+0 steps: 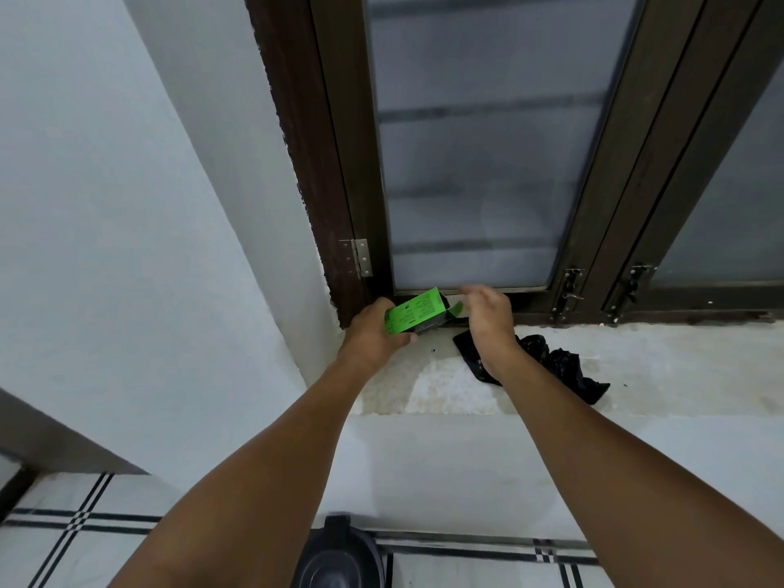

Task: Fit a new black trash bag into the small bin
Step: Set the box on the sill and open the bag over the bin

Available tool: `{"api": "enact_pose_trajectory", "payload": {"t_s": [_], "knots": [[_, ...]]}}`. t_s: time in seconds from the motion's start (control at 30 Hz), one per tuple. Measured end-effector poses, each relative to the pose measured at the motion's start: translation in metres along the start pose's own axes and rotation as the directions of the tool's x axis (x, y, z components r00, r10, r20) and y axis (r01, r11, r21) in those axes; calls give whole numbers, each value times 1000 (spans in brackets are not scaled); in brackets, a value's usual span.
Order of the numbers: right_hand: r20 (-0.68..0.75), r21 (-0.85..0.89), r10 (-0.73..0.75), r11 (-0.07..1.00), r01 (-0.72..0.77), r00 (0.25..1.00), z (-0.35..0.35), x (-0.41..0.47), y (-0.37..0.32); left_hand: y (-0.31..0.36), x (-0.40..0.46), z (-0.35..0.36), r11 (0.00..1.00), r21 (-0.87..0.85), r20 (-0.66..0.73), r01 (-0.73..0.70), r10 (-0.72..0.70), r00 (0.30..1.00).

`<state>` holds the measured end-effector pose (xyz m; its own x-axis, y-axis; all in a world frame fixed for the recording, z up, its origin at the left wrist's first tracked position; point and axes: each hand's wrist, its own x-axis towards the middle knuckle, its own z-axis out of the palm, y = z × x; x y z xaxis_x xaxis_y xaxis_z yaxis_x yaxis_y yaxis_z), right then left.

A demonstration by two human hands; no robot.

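My left hand (373, 337) grips a green and black box (413, 311) of trash bags at the left end of the window sill, with its flap open on the right. My right hand (488, 318) hovers just right of the box's open end, fingers loosely bent and blurred, holding nothing that I can see. A crumpled black trash bag (560, 364) lies on the sill, partly hidden under my right wrist. The small dark bin (339, 558) with its lid stands on the floor at the bottom edge, between my forearms.
The white speckled sill (657, 367) runs to the right under a brown-framed frosted window (488, 163) with latches (570, 290). A white wall (127, 248) closes the left side. The floor below has white tiles with black lines (76, 524).
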<state>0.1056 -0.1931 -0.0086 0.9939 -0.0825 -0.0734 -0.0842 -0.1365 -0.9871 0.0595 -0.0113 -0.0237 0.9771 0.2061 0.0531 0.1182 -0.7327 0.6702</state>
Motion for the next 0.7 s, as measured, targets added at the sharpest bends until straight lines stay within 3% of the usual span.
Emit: {"api": "enact_pose_trajectory", "payload": {"t_s": [0.23,0.37,0.5,0.7], "knots": [[111,183,119,973,-138,987,0,6,17,-1,-1,4,998,-64,19,-3,4,1000],[18,138,43,989,-45,999,0,7,19,-4,1,3,999,-49,11,11,-10,1000],[5,126,9,992,-10,1000,1,6,16,-8,1,3,999,21,13,35,-35,999],[-2,-28,-111,993,111,994,9,8,15,-8,3,7,999,11,-9,45,-45,999]]}}
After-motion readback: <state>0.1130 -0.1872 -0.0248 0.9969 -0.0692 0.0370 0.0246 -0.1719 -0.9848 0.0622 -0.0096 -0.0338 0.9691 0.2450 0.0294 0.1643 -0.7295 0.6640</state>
